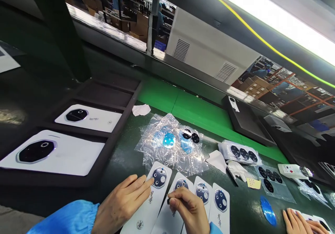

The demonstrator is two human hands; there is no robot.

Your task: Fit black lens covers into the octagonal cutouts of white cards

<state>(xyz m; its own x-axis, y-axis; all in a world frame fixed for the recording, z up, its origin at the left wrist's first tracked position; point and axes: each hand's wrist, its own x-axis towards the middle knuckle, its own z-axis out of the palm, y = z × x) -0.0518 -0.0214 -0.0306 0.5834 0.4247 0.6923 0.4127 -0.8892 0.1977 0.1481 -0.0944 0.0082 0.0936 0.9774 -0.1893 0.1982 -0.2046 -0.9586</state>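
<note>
Several white phone back covers lie side by side in a row; the leftmost cover (140,206) has a dark octagonal camera plate (159,177) near its top. Flat on that cover's left edge rests my left hand (125,200), fingers stretched out, the tips beside the camera plate. My right hand (190,209) is over the second cover (163,220), thumb and forefinger pinched on a small black piece (168,201), its exact kind too small to tell. Two more covers, including the rightmost cover (220,214), stand partly behind or right of that hand.
Clear plastic film (154,150) with blue and black discs lies beyond the covers. At left a black tray (123,125) holds two larger white covers. To the right are bagged black plates (243,153), a white bottle (290,171), blue film (268,211) and another person's hand (297,221).
</note>
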